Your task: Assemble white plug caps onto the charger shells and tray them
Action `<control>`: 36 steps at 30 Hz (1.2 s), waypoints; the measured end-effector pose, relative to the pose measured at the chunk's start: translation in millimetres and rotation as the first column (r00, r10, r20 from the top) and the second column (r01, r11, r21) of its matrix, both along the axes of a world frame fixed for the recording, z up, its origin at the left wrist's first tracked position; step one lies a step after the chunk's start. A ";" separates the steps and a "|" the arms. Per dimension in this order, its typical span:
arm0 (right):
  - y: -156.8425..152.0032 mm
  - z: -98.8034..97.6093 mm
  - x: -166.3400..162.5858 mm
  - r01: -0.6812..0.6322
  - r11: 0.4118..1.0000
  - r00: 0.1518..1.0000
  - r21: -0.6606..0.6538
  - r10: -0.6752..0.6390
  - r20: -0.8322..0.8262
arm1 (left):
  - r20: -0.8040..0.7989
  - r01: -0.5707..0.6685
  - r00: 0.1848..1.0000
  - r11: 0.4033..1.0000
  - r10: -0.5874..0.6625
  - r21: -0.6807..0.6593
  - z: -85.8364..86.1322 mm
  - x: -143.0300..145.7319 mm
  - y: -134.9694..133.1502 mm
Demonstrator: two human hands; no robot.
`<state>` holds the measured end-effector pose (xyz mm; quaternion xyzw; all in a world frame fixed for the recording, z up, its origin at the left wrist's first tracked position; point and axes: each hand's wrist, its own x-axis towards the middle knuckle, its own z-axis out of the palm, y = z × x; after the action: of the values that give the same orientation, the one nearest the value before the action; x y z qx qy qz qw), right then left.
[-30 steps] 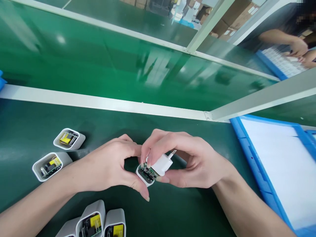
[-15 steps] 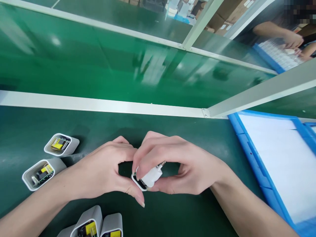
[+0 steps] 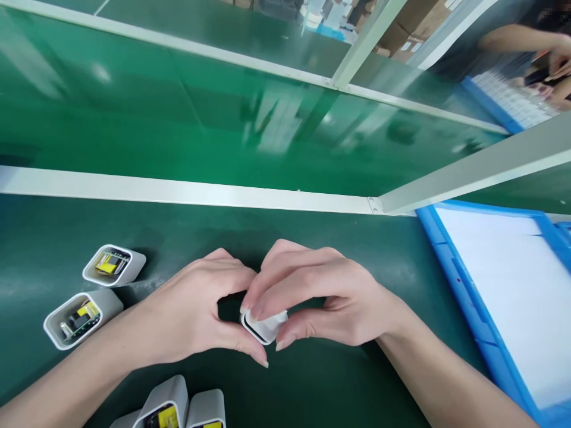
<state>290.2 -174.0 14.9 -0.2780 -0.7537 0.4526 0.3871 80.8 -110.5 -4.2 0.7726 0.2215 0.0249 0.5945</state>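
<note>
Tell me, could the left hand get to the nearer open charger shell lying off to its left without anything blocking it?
Probably yes. The open charger shell lies on bare green mat beside the left forearm, with nothing between. But the left hand is busy: with the right hand it grips a white charger.
</note>
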 end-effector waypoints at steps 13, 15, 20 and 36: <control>-21.7 8.5 -6.4 0.086 0.981 0.913 0.173 -0.147 0.381 | 0.099 -0.040 0.995 0.981 0.021 0.189 -14.0 0.6 -6.0; -28.0 5.8 -6.4 0.130 0.979 0.893 0.154 -0.183 0.410 | 0.125 -0.040 0.992 0.976 0.014 0.215 -15.7 2.2 -6.9; -39.6 -7.6 -3.1 0.176 0.954 0.931 0.242 -0.241 0.275 | 0.144 -0.046 0.989 0.984 0.022 0.171 -12.9 3.9 -7.2; -49.9 -8.9 -15.4 0.467 0.848 0.734 0.249 -0.529 0.426 | 0.123 -0.163 0.982 0.976 0.146 0.141 -13.5 5.0 -13.3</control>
<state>274.8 -223.9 6.0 -0.5480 -0.7496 0.2010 0.3121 85.8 -123.7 -17.7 0.7931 0.2448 0.1310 0.5421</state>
